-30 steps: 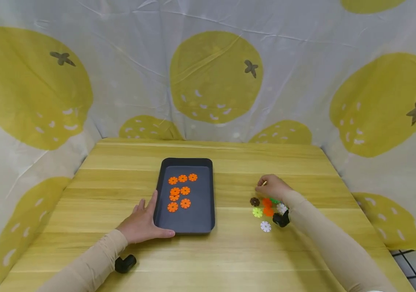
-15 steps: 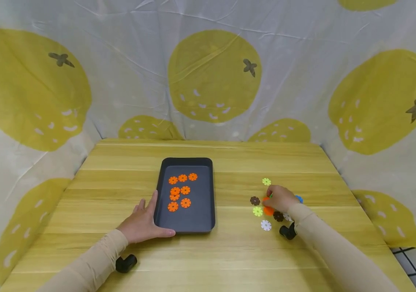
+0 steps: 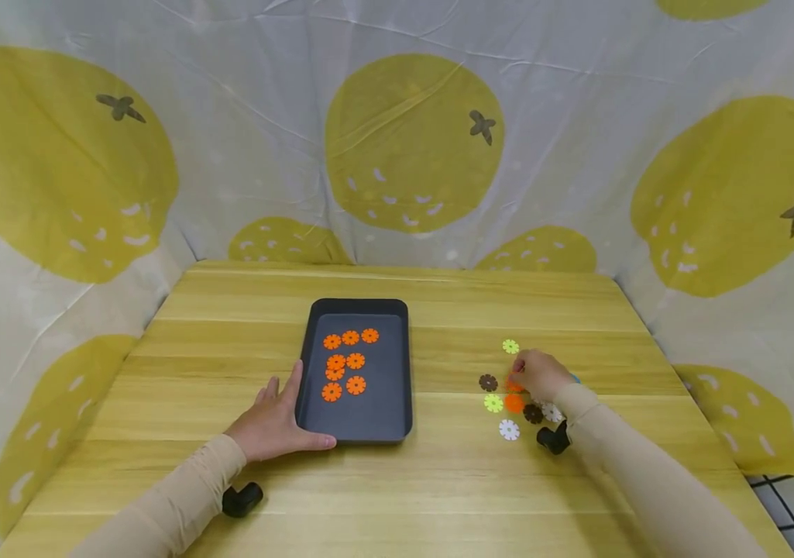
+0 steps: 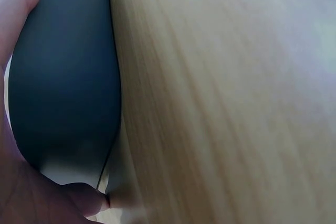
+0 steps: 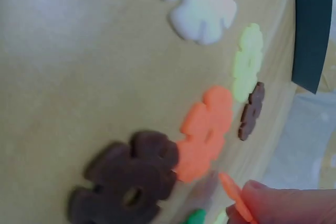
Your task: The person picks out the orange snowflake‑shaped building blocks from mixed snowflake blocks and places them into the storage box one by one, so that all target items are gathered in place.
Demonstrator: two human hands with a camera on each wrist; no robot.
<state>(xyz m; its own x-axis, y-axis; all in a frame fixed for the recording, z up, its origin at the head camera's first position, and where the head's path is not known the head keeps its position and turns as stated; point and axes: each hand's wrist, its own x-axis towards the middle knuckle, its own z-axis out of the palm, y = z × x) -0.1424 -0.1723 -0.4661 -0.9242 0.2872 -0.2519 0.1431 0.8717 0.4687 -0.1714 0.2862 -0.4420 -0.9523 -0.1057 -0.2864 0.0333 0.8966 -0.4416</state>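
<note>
My left hand (image 3: 271, 426) lies against the left side and near corner of a dark baking tray (image 3: 386, 415), fingers straight and thumb along the near edge. Inside the tray are several orange snowflake discs (image 3: 355, 385), two of them overlapping. Over a loose group of discs to the right, my right hand (image 3: 543, 376) pinches an orange snowflake disc (image 5: 236, 200) by its edge, tilted up off the table. Another orange disc (image 5: 205, 135) lies flat beside a dark brown disc (image 5: 126, 182). A green disc (image 5: 196, 216) shows partly near the fingertips.
Around the right hand lie yellow-green discs (image 3: 493, 403), a brown disc (image 3: 488, 383) and white discs (image 3: 509, 429). A blue disc (image 3: 575, 379) is mostly hidden behind the hand. A lemon-print curtain (image 3: 410, 256) borders the wooden table (image 3: 438, 496) at the back.
My right hand has put a yellow-green disc down at the far side of the group, come back nearer, and pinched an orange disc. My left hand and the tray have stayed put.
</note>
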